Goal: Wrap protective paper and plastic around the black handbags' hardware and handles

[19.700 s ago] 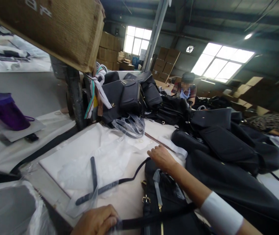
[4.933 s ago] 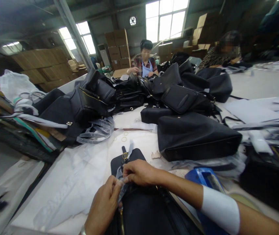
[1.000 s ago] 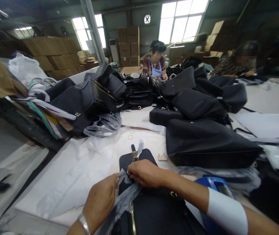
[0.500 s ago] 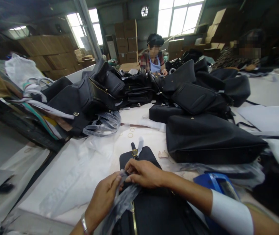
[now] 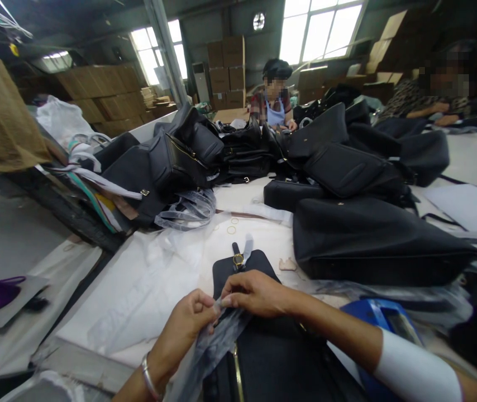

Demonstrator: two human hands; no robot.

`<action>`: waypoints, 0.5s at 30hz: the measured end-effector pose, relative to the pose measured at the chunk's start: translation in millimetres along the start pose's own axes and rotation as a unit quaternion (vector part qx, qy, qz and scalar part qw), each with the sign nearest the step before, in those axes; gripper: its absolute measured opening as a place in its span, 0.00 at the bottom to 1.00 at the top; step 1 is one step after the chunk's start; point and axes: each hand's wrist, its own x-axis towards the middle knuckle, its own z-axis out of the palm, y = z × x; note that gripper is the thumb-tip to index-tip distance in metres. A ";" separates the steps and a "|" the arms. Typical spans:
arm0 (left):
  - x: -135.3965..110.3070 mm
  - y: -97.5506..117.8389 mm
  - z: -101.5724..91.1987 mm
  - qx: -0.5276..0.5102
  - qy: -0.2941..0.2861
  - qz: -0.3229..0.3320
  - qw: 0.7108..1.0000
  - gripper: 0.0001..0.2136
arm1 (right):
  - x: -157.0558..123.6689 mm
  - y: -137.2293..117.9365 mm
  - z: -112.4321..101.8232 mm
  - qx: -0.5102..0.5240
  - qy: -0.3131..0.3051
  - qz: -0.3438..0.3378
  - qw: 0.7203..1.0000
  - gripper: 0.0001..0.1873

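Observation:
In front of me lies a black bag [image 5: 280, 363] with a gold zipper [image 5: 237, 368] and, on its far flap, a gold buckle [image 5: 238, 259]. A strip of clear plastic film [image 5: 217, 346] runs over the bag's left side. My left hand [image 5: 188, 324], with a silver bangle on the wrist, pinches the film's upper end. My right hand [image 5: 257, 293] reaches in from the right above the flap and pinches the same film, its fingertips close to the left ones. What lies under the right palm is hidden.
Black bags [image 5: 381, 240] are heaped right and ahead. A blue device [image 5: 381, 321] sits beside my right forearm. Clear plastic strips [image 5: 188, 209] and gold rings [image 5: 232, 229] lie on the white table. A co-worker [image 5: 275, 103] sits across; another person [image 5: 439, 95] is at far right.
The view has swung slightly left, so things appear farther right. My left fingers have changed their grip on the film, now pinching at its tip beside my right fingertips.

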 end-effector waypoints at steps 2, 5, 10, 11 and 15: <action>-0.9 1.4 4.1 0.047 0.028 0.024 0.998 0.11 | 1.7 -1.4 1.5 -0.008 0.011 0.014 1.000 0.10; -2.1 0.6 9.2 0.123 0.065 0.057 0.989 0.13 | 3.6 -3.6 5.9 -0.024 0.027 0.025 0.999 0.06; -2.6 -7.9 11.1 0.206 0.089 0.072 0.972 0.14 | 3.7 -7.8 11.2 -0.052 0.036 0.031 0.998 0.08; -2.4 -8.9 11.2 0.214 0.090 0.073 0.970 0.13 | 3.9 -8.6 12.0 -0.059 0.040 0.035 0.997 0.07; -1.4 -8.8 10.8 0.176 0.066 0.072 0.980 0.07 | 5.9 -11.9 13.2 -0.090 0.055 0.049 0.993 0.07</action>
